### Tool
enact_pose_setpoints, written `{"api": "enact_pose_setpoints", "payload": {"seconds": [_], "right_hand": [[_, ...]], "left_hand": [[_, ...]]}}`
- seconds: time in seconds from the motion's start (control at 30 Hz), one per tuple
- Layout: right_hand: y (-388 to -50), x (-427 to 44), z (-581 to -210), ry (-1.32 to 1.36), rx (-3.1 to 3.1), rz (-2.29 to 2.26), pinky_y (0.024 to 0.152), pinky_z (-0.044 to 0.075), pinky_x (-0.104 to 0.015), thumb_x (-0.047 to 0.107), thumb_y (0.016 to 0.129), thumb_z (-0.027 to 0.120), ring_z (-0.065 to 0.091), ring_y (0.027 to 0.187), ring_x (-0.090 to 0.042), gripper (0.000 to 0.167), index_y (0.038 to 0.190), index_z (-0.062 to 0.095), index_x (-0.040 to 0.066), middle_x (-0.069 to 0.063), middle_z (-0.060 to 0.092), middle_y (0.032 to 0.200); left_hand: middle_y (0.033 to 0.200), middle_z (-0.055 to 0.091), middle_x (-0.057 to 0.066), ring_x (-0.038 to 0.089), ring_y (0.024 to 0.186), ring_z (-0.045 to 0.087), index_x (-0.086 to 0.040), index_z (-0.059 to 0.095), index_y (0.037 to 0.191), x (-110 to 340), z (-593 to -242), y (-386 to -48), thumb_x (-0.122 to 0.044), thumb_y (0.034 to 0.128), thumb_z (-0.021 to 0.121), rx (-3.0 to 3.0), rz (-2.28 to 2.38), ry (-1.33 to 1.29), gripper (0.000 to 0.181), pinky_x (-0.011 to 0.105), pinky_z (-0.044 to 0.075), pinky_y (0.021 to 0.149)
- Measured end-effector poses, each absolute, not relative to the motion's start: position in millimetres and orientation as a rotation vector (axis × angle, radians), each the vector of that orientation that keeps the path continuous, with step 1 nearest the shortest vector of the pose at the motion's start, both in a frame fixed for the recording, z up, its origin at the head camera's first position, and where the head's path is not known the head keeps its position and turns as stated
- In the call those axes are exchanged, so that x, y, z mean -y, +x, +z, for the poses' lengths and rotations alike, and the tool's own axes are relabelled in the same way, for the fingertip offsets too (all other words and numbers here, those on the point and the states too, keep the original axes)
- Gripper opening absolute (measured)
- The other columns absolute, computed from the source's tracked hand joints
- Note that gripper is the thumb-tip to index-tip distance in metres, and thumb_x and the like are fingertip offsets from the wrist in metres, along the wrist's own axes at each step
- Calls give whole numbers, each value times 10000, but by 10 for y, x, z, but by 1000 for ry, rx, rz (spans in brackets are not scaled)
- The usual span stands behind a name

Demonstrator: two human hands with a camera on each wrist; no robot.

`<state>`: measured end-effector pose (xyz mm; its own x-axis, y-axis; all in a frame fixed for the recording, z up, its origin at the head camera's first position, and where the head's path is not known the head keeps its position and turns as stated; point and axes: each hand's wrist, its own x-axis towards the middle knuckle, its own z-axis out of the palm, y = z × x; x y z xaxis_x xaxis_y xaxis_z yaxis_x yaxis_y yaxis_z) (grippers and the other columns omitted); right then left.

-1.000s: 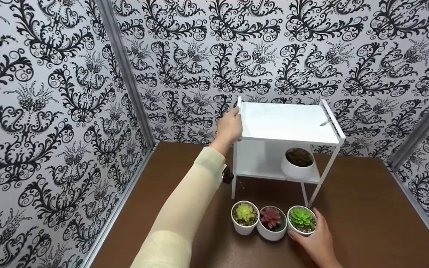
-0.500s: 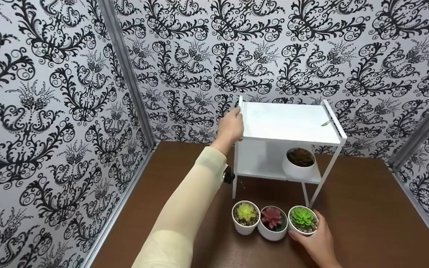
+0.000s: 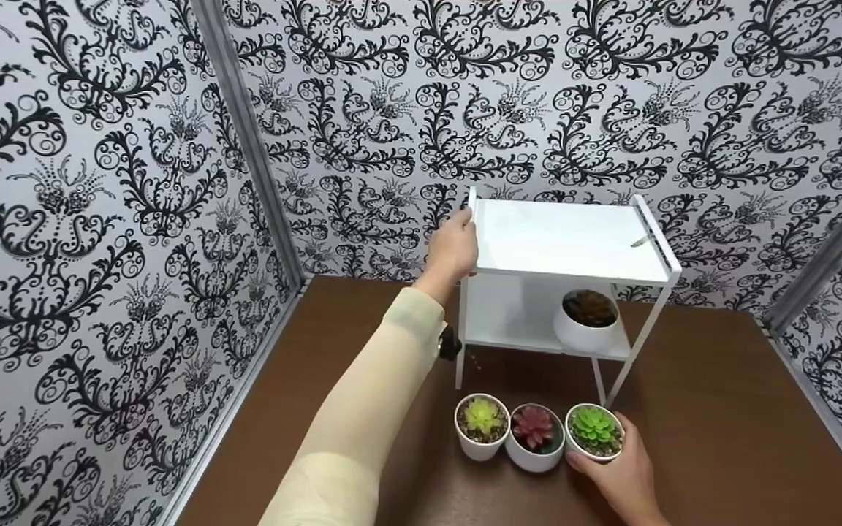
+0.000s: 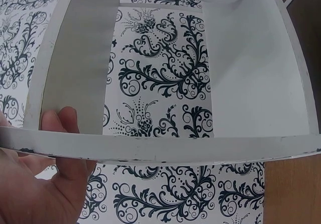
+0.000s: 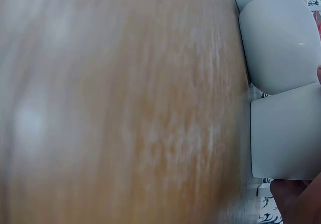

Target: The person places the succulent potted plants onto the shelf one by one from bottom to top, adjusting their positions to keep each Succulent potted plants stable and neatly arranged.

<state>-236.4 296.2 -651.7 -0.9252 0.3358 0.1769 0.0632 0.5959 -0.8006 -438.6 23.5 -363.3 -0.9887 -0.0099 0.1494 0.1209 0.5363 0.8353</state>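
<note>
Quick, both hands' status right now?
Left hand: closed, gripping the left side of the white two-tier shelf.
Right hand: closed, holding the potted bright-green succulent.

No text or label can be read.

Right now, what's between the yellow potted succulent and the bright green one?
A dark red succulent in a round white pot, seen in the head view.
</note>
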Motion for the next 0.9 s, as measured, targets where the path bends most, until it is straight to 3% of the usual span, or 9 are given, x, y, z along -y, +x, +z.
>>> {"api": "enact_pose_setpoints", "payload": {"seconds": [0.2,0.3,0.4,0.5,0.53,0.73,0.83,0.9], "right_hand": [[-2344,-2971,-6500,-310,2517,1210,1077,451,-601,332,674,1015,561,1333,-465,1120,1536,407,-42,-305,553,1459],[-2330,-2976,-6480,-296,2523,1183,1052,461,-614,339,679,1012,570,1318,-477,1112,1529,410,-50,-319,555,1447],[-2323,-2982,-6460,-294,2535,1182,1056,456,-611,355,676,1015,562,1329,-469,1130,1539,404,-44,-310,549,1458],[-2322,-2989,-6424,-298,2539,1187,1066,447,-609,368,672,1016,550,1341,-462,1145,1549,398,-31,-297,540,1469],[-2323,-2988,-6411,-297,2537,1186,1067,447,-607,369,672,1015,550,1343,-458,1143,1550,400,-28,-292,540,1470],[-2322,-2958,-6324,-271,2501,1165,1044,456,-610,340,670,1015,569,1312,-458,1111,1535,423,-29,-291,558,1447],[-2317,-2930,-6281,-269,2493,1155,1037,459,-612,331,671,1014,577,1300,-456,1101,1531,428,-29,-289,564,1442],[-2314,-2913,-6249,-273,2494,1157,1038,458,-612,335,671,1015,578,1302,-453,1104,1534,427,-26,-285,563,1447]], "left_hand": [[1614,539,110,252,1085,723,-175,445,1637,-238,-3631,-4366,-275,1159,330,2625,-1437,-106,502,258,592,580],[1612,541,111,201,924,729,-168,439,1639,-237,-3625,-4362,-270,1160,327,2625,-1446,-114,503,244,579,557],[1623,530,105,202,930,731,-169,437,1640,-237,-3622,-4360,-270,1159,326,2621,-1461,-107,504,247,581,559],[1638,514,96,228,1077,719,-166,438,1639,-239,-3621,-4364,-273,1157,326,2615,-1462,-108,506,272,598,609],[1645,507,87,245,1196,689,-165,439,1639,-237,-3622,-4363,-276,1156,325,2615,-1453,-106,508,275,602,660],[1657,492,78,256,1315,632,-172,437,1641,-225,-3626,-4367,-272,1157,334,2620,-1435,-112,505,331,619,853],[1655,494,84,269,1227,679,-178,436,1642,-225,-3625,-4368,-272,1160,332,2621,-1452,-113,502,325,631,789],[1647,502,93,266,1113,710,-182,437,1642,-226,-3623,-4365,-270,1161,329,2618,-1471,-110,500,306,628,681]]}}
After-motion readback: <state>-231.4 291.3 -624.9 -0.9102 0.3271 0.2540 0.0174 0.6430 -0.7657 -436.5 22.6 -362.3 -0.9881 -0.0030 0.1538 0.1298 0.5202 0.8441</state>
